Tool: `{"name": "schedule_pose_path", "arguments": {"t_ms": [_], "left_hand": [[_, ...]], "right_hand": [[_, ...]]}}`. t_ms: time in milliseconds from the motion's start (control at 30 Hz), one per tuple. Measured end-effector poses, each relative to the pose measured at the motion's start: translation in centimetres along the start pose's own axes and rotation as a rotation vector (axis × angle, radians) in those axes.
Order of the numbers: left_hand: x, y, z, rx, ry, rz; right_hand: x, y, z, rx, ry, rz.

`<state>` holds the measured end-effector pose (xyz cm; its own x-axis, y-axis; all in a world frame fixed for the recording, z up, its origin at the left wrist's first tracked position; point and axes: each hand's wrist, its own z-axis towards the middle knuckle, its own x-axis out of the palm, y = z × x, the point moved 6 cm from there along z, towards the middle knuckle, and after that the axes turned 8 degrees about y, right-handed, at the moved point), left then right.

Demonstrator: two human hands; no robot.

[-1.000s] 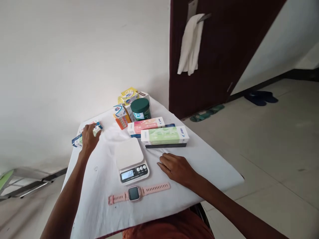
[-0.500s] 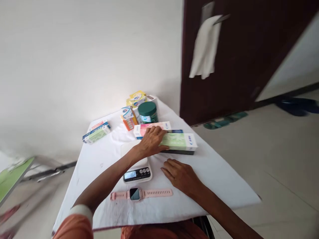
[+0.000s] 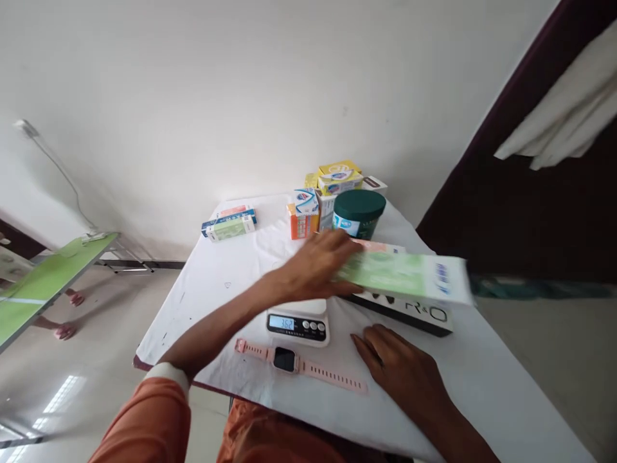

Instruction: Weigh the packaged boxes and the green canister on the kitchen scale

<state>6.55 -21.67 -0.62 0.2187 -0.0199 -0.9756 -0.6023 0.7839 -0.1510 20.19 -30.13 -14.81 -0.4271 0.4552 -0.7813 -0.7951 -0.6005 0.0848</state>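
My left hand (image 3: 315, 267) is closed on one end of a long green-and-white toothpaste box (image 3: 400, 273), which is blurred and held above a black-and-white carton (image 3: 409, 312). A pink-and-white box (image 3: 385, 247) lies just behind it, mostly covered. Below my left forearm sits a white kitchen scale (image 3: 297, 325) whose display reads 362; its platform is partly hidden. My right hand (image 3: 402, 363) rests on the tablecloth with curled fingers and nothing in them. Beside it lies a pink-strapped smartwatch (image 3: 285, 360), stretched out flat.
A green-lidded tub (image 3: 359, 212) stands at the back near an orange-and-white box (image 3: 303, 215) and stacked yellow boxes (image 3: 340, 177). More slim boxes (image 3: 229, 224) lie at the far left of the white-covered table (image 3: 193, 308). A green table (image 3: 53, 273) stands further left.
My left hand has raised the green toothpaste box off the black-and-white carton, whose lettering now shows. The view has swung left. My right hand stays on the table.
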Motion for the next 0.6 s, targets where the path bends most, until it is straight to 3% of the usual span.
{"name": "schedule_pose_path", "arguments": {"t_ms": [100, 233, 433, 533, 600], "left_hand": [[-1.1, 2.5, -4.7, -0.124, 0.013, -0.003], [0.6, 5.4, -9.1, -0.253, 0.104, -0.015], [3.7, 7.0, -10.4, -0.309, 0.213, 0.009], [3.3, 7.2, -10.8, -0.305, 0.170, -0.031], [2.5, 7.1, -11.6, -0.290, 0.072, -0.115]], "right_hand": [[0.0, 0.1, 0.1, 0.017, 0.037, 0.002], [0.1, 0.1, 0.2, 0.026, 0.063, -0.010], [0.1, 0.2, 0.2, 0.036, 0.091, -0.010], [0.0, 0.2, 0.2, 0.053, 0.098, -0.005], [-0.1, 0.3, 0.3, 0.052, 0.103, 0.000]]}}
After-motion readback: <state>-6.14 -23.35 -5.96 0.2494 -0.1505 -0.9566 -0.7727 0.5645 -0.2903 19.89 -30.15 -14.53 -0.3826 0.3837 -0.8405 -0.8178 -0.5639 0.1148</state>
